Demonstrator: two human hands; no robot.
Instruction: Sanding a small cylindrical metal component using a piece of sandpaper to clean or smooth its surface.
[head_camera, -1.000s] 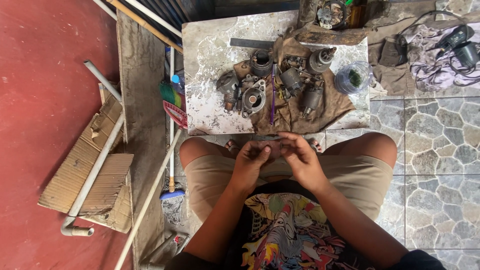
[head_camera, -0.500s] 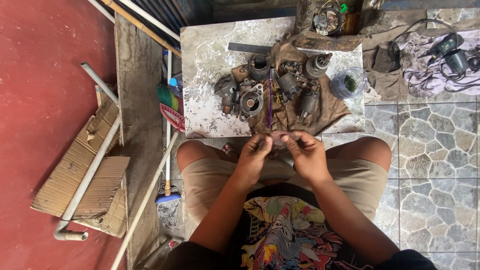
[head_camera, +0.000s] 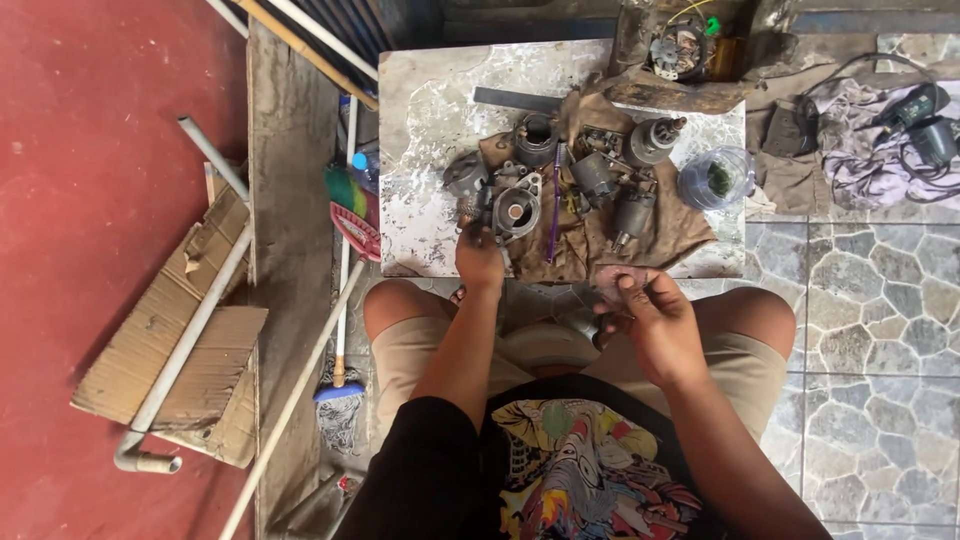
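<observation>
Left hand (head_camera: 480, 258) is out at the near edge of the marble tabletop (head_camera: 430, 120), fingers curled down at the round metal housing (head_camera: 516, 210) on the brown cloth (head_camera: 670, 240), frame centre; a grip I can't confirm. Right hand (head_camera: 655, 320) sits lower right of centre, fingers pinched narrow on a small pinkish piece (head_camera: 612, 280).

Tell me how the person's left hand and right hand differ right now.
The left hand reaches forward onto the white marble-patterned slab, at the grey metal engine parts on the brown cloth; the right hand stays back over the lap. The left arm is stretched out, the right bent. The right holds a small pinkish piece; the left's grasp is unclear. Both are bare.
</observation>
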